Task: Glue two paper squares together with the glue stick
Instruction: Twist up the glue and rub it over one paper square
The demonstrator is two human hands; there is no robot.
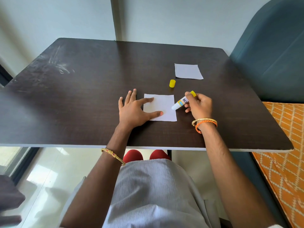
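Observation:
A white paper square (164, 102) lies on the dark table (82, 96) in front of me. My left hand (133, 109) rests flat on its left side, thumb and forefinger spread on the paper. My right hand (199, 105) grips an uncapped glue stick (181, 102), white with a yellow end, tilted so its white tip touches the paper's right edge. The yellow cap (172, 83) stands on the table beyond the paper. A second white paper square (188, 71) lies farther back to the right.
A dark teal chair back (271, 46) stands at the right of the table, with an orange patterned cushion (286, 145) below it. The table's near edge (148, 147) runs across over my lap. Pale walls lie behind.

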